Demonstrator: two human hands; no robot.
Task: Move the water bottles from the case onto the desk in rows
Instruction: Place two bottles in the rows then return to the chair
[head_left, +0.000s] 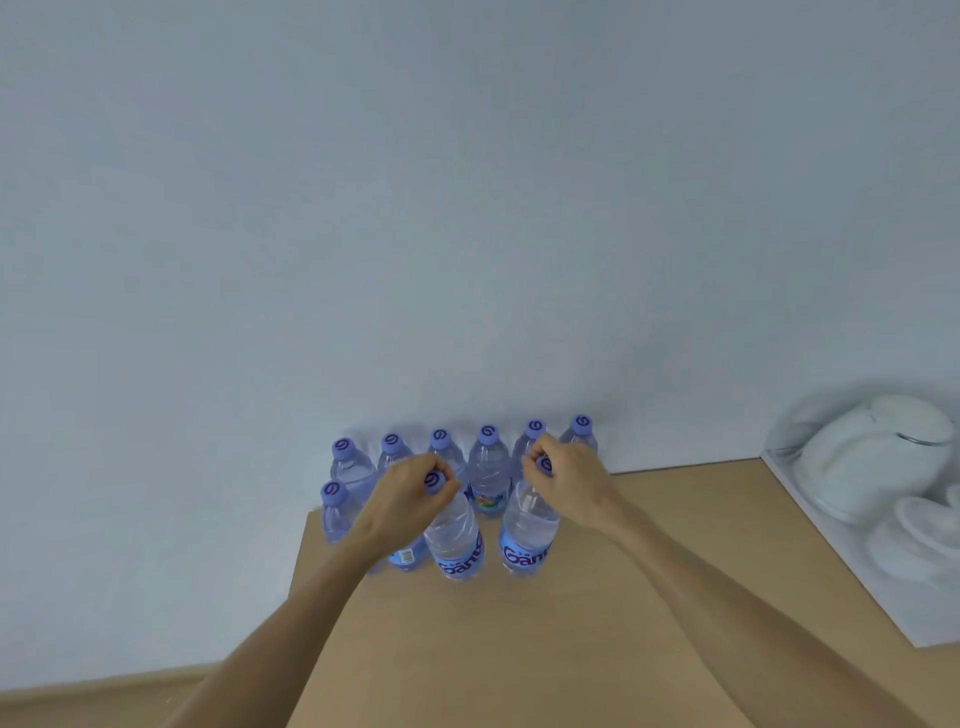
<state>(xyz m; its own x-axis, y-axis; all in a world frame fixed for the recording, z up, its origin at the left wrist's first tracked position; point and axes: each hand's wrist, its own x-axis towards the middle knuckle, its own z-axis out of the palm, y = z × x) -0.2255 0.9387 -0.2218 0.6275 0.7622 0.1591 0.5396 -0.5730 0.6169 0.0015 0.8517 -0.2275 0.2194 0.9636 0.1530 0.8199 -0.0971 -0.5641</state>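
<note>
Pale wall (467, 208) fills most of my view, with the wooden counter (623, 597) below it; six water bottles (488, 467) stand in a far row against the wall; a nearer row holds more bottles on the left; my left hand (410, 499) is closed round the neck of the left front bottle (457, 540); my right hand (566, 478) grips the cap of the right front bottle (530, 535); both stand upright; a white object (872, 457) sits far right.

Both forearms are bare, each grip, left (410, 493) and right (569, 480), ungloved.
</note>
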